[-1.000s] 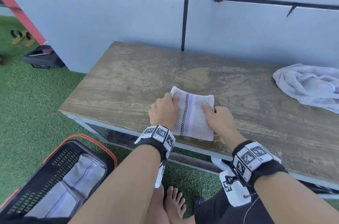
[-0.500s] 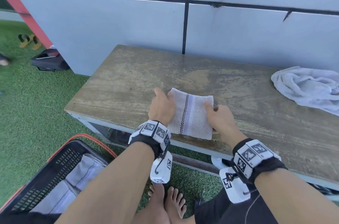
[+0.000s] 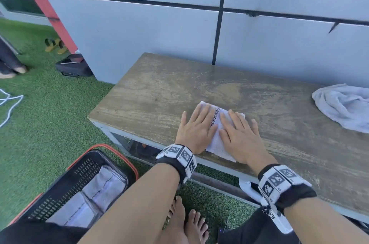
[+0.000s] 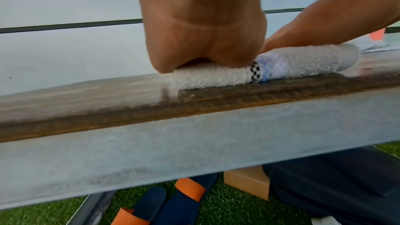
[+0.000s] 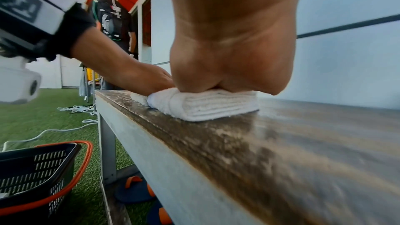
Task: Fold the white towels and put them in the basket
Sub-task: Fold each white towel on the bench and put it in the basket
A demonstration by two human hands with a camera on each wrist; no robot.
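Fingers [image 3: 201, 113] of both hands lie straight and slightly spread, pressing flat the folded towel [image 3: 216, 122] beneath them (near the bench [image 3: 151, 92] edge). Folding looks finished; next, I judge, comes gripping it and lowering it into the basket [image 3: 79, 172], down to the left.

Outdoor yard: artificial grass [image 3: 50, 124], panelled wall [image 3: 159, 30], weathered bench [image 3: 151, 104].

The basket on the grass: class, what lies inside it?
Inside the basket lie folded white towels, at least two, with thin stitched stripes. The person's left arm and dark clothing cover the near part, so anything further in there cannot be seen.
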